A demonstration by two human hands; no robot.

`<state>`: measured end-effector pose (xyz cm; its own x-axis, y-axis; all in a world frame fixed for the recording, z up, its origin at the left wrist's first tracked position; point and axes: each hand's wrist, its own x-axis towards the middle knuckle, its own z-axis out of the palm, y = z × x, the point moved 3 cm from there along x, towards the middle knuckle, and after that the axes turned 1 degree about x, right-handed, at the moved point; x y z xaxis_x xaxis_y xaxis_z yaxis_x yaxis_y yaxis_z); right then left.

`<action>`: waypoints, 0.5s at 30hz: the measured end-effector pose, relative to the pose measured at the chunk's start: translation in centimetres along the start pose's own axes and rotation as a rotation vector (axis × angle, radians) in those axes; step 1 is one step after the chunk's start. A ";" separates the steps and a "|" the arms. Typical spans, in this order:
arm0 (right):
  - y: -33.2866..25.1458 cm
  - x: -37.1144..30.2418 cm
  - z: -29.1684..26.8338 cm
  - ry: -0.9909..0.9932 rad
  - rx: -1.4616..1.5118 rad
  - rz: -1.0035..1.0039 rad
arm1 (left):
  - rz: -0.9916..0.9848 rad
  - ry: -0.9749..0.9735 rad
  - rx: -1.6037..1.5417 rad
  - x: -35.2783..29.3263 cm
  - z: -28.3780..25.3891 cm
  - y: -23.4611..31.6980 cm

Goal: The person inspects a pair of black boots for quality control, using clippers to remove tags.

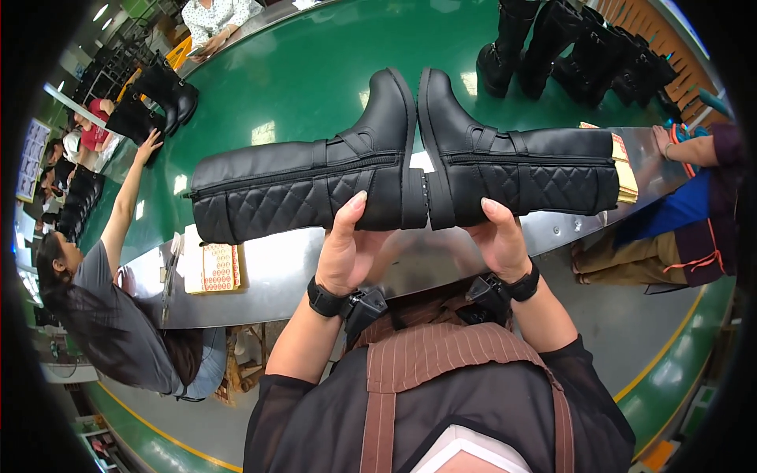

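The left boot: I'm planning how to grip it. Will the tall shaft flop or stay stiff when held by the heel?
Probably fairly stiff: the left boot juts out sideways without sagging, held only near the heel by the left hand. The smooth leather may be slightly slippery. It is likely not fragile.

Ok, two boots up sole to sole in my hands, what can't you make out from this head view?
- Soles of the left boot and right boot: pressed together, hidden.
- Palm and most fingers of the left hand and right hand: behind the heels; only the thumbs show.
- Far sides of both boots: turned away.
- Boots at the top right: cut off by the picture's edge.
- Sheet of stickers on the steel table: print too small.
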<state>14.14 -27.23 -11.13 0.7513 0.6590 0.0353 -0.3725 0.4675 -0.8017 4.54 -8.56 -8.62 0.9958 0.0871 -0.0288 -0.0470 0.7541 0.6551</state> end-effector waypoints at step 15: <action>-0.9 0.8 -0.1 -0.069 -0.564 -0.226 | 0.226 0.139 0.569 0.4 -1.9 0.1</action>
<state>15.10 -27.20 -10.39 0.7339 0.6255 0.2650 0.1521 0.2290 -0.9615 4.82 -7.22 -9.97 0.9449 0.3163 0.0842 -0.1673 0.2455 0.9548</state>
